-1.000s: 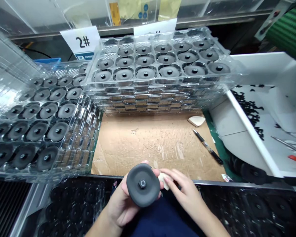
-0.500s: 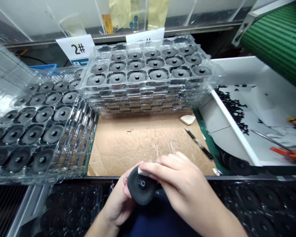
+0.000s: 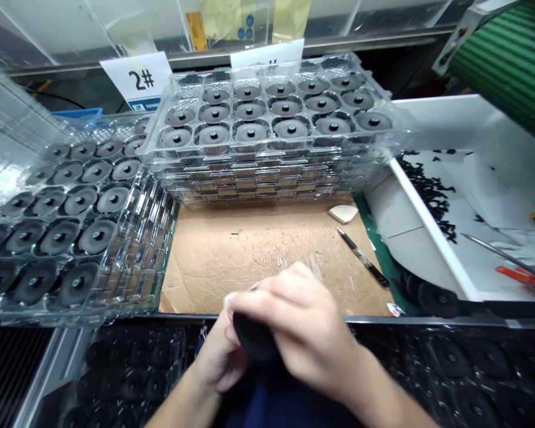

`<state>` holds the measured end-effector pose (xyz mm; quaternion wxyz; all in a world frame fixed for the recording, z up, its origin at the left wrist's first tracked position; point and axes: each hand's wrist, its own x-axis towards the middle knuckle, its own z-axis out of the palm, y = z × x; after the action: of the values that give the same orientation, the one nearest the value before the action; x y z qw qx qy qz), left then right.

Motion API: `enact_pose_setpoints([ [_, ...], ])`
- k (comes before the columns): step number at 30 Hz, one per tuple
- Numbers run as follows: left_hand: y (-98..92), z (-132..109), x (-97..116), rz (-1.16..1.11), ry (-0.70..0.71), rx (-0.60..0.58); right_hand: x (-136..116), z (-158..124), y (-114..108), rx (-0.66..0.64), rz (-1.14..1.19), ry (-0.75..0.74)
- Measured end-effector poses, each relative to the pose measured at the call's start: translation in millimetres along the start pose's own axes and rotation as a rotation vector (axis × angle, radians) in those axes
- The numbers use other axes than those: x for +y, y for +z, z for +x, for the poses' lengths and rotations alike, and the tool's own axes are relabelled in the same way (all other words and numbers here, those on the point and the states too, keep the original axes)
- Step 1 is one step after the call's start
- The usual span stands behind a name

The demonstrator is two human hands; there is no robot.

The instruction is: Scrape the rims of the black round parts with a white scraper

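By the cardboard's [image 3: 232, 255] near edge, the right hand [image 3: 303, 321] has swept over the black disc [image 3: 254, 339] grasped in the left hand [image 3: 223, 353], suggesting rubbing is under way; I cannot tell the right's grip.

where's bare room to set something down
The cardboard is bare in its middle, between the left tray stack, rear tray stack and pen. Its right side is crowded by pen and cream wedge, its near edge by left hand, right hand and dark disc.

Bkgd: clr panels [image 3: 57, 27] | metal rail [image 3: 352, 43] below | grn striped matl [image 3: 503, 65] R
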<state>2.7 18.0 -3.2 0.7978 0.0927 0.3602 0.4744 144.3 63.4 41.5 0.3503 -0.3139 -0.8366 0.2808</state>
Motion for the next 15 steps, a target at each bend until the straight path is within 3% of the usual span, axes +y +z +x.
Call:
enact_pose_setpoints([
  [5,-17.2,-3,3,-0.117,0.057,0.005,48,-33,15,0.033,0.006,0.429],
  [9,-24.4,-3,5,-0.136,0.042,0.039,72,-69,45,-0.019,0.045,0.523],
  [12,-21.7,0,4,-0.133,0.038,0.035,67,-69,43,0.024,0.035,0.566],
  [15,-15.2,3,3,-0.118,0.042,0.023,40,-42,22,0.181,0.013,0.590],
])
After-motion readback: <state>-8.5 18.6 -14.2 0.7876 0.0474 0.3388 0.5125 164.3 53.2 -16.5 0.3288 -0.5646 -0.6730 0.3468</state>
